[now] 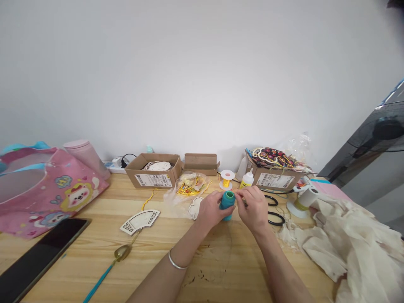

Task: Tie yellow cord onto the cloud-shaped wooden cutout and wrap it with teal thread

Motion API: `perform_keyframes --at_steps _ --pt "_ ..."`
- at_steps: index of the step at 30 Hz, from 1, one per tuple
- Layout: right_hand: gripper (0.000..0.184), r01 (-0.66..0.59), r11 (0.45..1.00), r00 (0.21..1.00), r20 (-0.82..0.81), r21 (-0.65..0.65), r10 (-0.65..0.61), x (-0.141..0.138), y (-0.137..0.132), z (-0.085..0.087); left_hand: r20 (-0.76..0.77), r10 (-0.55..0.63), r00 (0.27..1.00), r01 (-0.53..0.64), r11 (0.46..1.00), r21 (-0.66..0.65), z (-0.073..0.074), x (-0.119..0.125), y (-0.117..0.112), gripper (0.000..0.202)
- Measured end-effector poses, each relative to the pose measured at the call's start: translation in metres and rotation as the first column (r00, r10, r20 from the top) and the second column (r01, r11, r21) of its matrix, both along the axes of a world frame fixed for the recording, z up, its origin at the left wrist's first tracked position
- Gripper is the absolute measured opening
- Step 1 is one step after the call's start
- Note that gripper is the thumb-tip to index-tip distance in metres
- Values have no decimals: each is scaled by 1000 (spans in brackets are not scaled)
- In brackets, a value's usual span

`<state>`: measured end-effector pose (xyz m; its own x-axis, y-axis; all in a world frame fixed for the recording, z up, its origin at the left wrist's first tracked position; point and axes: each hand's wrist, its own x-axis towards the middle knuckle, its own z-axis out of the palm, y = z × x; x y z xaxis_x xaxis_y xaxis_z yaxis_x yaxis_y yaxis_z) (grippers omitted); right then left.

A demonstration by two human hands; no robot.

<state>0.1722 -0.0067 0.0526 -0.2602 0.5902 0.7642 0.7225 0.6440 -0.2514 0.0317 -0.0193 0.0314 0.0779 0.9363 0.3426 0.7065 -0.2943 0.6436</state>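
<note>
My left hand (212, 209) is wrapped around a spool of teal thread (227, 201), held upright above the table in front of me. Close against the spool's right side, my right hand (253, 209) has its thumb and forefinger pinched together. Whatever sits between those fingertips is too fine to make out. Black-handled scissors (276, 219) lie just right of my right hand, their blades hidden behind it. A cream cloud-shaped piece (195, 208) lies left of my left hand. Behind the hands are a reel of yellow cord (226, 183) and a glue bottle (247, 180).
A fan-shaped wooden piece (140, 221) and a tasselled pendant (122, 252) lie to the left, near a phone (44, 254) and pink bag (63, 189). Cardboard boxes (134, 174) line the wall. Crumpled cream cloth (356, 240) covers the right side.
</note>
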Motion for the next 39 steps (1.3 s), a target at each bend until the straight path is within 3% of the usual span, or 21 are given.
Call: perform_keyframes --at_steps 8,14,21,26,30,39 --pt "16 15 995 1000 17 101 -17 -2 -2 -5 11 -3 1000 3 1000 -7 3 1 -1 23" --pt "17 21 999 1000 -17 33 -20 -2 0 -7 4 -3 1000 3 1000 -8 5 1 -1 23" --pt "15 -50 998 979 -200 -48 39 7 5 -17 25 17 1000 -16 999 -31 2 0 0 31" --pt "11 -77 996 967 -247 -55 62 6 5 -15 37 2 999 -2 1000 -18 1 0 0 32" --pt "9 -68 998 978 -198 -16 64 3 4 -10 26 6 1000 -6 1000 -4 2 1 -1 31" --pt "16 38 998 996 84 55 -43 -1 1 6 6 11 1000 -11 1000 -5 0 1 0 26"
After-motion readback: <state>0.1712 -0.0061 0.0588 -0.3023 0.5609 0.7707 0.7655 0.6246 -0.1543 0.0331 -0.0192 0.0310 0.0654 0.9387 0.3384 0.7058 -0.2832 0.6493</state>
